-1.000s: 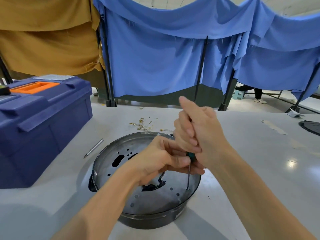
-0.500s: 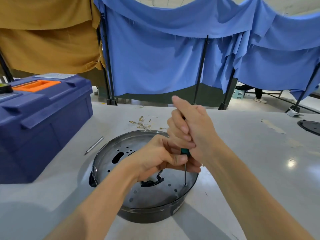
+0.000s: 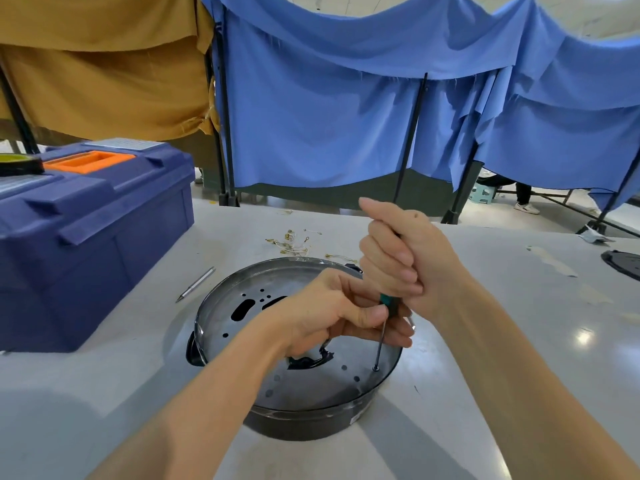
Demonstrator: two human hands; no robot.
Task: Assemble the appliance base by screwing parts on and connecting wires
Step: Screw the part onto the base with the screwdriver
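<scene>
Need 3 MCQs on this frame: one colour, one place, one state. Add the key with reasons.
1. The inset on the blue toolbox lid is: A) green B) orange C) white
2. The screwdriver tip sits: A) on the toolbox lid B) at a hole near the right rim of the round metal base C) up in the air
3. The right hand is: A) flat and open B) resting on the toolbox C) gripping the screwdriver handle

Key: B, the lid inset is orange. B, the shaft ends at a hole by the right rim. C, its fingers curl round the handle, and the left hand pinches the shaft below.
</scene>
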